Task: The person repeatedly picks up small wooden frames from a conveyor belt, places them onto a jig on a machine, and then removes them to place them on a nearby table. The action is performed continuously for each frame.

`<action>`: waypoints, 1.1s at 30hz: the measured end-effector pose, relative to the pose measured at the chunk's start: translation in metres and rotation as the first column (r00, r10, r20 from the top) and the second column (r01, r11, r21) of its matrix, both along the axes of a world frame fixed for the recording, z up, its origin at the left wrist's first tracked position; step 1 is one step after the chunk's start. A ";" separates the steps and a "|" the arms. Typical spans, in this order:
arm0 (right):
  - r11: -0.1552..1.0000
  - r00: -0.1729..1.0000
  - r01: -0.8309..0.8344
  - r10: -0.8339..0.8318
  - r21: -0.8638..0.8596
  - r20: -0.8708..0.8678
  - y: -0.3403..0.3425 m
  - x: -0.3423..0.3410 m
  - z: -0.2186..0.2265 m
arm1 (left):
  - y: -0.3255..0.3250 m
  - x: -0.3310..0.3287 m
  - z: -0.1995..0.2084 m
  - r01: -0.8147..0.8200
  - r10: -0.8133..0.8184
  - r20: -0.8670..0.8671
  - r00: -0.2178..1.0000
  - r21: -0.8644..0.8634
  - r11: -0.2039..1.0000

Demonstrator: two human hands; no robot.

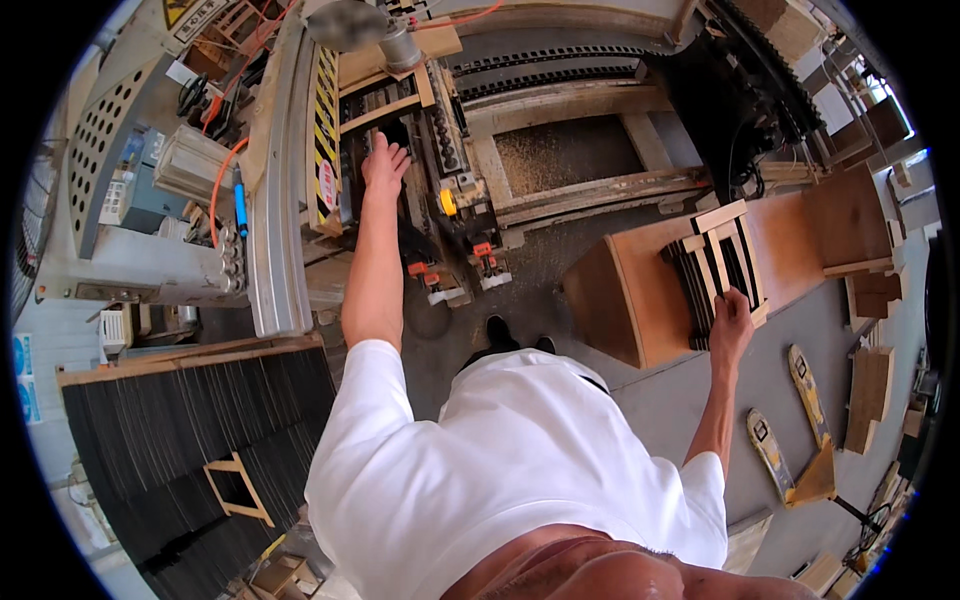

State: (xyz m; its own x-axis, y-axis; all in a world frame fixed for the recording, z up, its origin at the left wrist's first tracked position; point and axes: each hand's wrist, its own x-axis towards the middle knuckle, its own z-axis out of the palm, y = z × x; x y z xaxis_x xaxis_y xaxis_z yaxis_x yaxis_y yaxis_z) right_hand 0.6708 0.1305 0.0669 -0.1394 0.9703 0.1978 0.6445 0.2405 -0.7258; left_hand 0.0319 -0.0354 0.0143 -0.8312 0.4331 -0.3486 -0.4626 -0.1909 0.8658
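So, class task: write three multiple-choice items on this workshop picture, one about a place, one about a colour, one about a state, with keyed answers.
1. Where is the left hand?
A. in the machine bed
B. on the floor
C. on the brown table

2. What colour are the panels stacked under the right hand?
A. white
B. black
C. red

3. How does the right hand meet the pale wooden frame?
A. far from it
B. lifts it overhead
C. rests at its near end

Answers: 1 A, the arm stretches into the machine; 2 B, the stacked edges look black; 3 C, the fingers lie on the frame's end.
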 end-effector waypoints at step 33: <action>0.126 0.186 -0.973 0.925 0.195 0.330 -0.040 -0.525 0.004 | -0.040 0.070 -0.029 -0.179 0.059 0.239 0.969 0.519 0.836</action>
